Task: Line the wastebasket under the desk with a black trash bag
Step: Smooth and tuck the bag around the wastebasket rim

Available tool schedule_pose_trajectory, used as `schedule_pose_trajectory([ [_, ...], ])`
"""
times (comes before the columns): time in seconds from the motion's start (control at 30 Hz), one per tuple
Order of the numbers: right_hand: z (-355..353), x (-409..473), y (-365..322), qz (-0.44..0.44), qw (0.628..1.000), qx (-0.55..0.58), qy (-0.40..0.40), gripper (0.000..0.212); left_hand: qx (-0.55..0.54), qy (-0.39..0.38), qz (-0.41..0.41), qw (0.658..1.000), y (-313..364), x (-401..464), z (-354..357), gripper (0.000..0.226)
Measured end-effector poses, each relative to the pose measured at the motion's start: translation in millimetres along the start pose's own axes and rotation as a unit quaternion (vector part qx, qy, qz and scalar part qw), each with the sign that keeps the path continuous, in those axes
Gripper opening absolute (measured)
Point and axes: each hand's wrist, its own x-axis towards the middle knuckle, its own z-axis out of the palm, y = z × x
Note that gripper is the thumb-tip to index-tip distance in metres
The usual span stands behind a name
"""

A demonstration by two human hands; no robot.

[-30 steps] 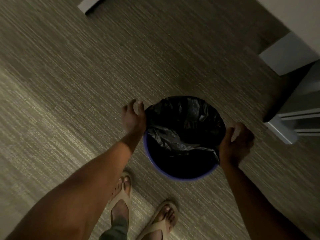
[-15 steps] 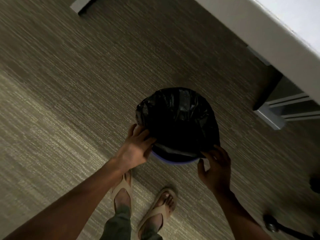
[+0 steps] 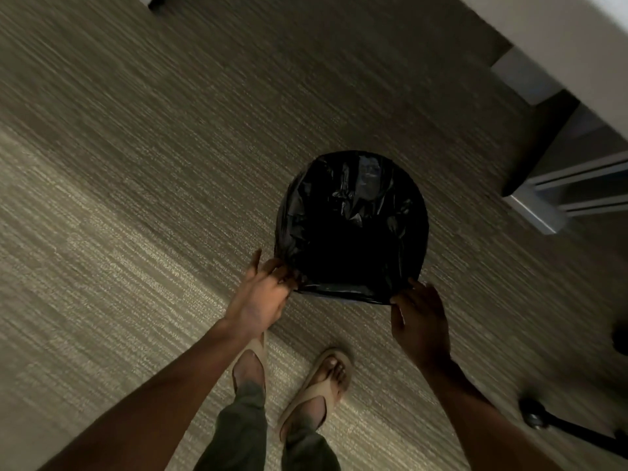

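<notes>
A round wastebasket stands on the carpet, wholly covered by a black trash bag (image 3: pixel 351 226) that lines its inside and folds over the rim all round. The basket's own wall is hidden under the plastic. My left hand (image 3: pixel 260 297) pinches the bag's hem at the near left of the rim. At the near right of the rim, my right hand (image 3: pixel 419 321) has its fingertips on the hem, and the plastic stretches taut between the two hands.
The white desk (image 3: pixel 557 52) runs along the upper right, with a grey leg and drawer unit (image 3: pixel 543 205) just right of the basket. A chair's castor and black base arm (image 3: pixel 537 416) lie at the lower right. My sandalled feet (image 3: pixel 323 385) stand just behind the basket on the carpet.
Both hands moved from the sides of the rim to its near edge and pulled the bag down over it. The blue rim that showed earlier is now covered.
</notes>
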Motion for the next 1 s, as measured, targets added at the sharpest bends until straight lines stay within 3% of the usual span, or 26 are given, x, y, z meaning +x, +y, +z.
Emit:
schedule_pose_trajectory([
  [0.2, 0, -4, 4, -0.037, 0.996, -0.062, -0.050, 0.030, 0.040, -0.107, -0.003, 0.993, 1, 0, 15, 0.081],
  [0.33, 4, -5, 7, -0.032, 0.991, -0.073, -0.112, 0.043, 0.054, -0.130, 0.010, 0.990, 1, 3, 21, 0.087],
  [0.4, 4, -4, 7, -0.013, 0.991, -0.041, -0.125, 0.047, 0.004, -0.109, 0.011, 0.994, -3, 1, 20, 0.081],
  [0.47, -1, -1, 1, 0.039, 0.993, 0.042, -0.107, 0.042, -0.125, -0.015, -0.030, 0.992, 0, -1, 14, 0.063],
  [0.5, -5, 4, -4, 0.089, 0.990, 0.088, -0.071, 0.034, -0.227, 0.059, -0.091, 0.968, 5, -2, 6, 0.049],
  [0.57, -15, 16, -16, 0.219, 0.962, 0.156, 0.045, 0.019, -0.402, 0.173, -0.272, 0.857, 15, 1, -13, 0.030],
  [0.6, -21, 23, -20, 0.284, 0.936, 0.186, 0.096, 0.018, -0.450, 0.208, -0.345, 0.797, 18, 5, -22, 0.028],
  [0.63, -25, 32, -22, 0.352, 0.901, 0.224, 0.121, 0.023, -0.467, 0.235, -0.385, 0.760, 16, 10, -26, 0.026],
  [0.7, -27, 50, -23, 0.447, 0.826, 0.331, 0.088, 0.041, -0.522, 0.234, -0.393, 0.720, 13, 21, -33, 0.022],
  [0.8, -21, 73, -19, 0.439, 0.766, 0.470, -0.011, 0.063, -0.691, 0.161, -0.353, 0.610, 11, 45, -35, 0.039],
  [0.83, -19, 79, -17, 0.439, 0.753, 0.489, -0.031, 0.066, -0.713, 0.132, -0.353, 0.591, 11, 53, -34, 0.046],
  [0.93, -13, 92, -11, 0.474, 0.711, 0.518, -0.045, 0.075, -0.714, 0.103, -0.355, 0.595, 6, 73, -34, 0.046],
  [1.0, -16, 98, -9, 0.480, 0.763, 0.431, -0.041, 0.071, -0.683, 0.116, -0.375, 0.616, 2, 78, -33, 0.046],
])
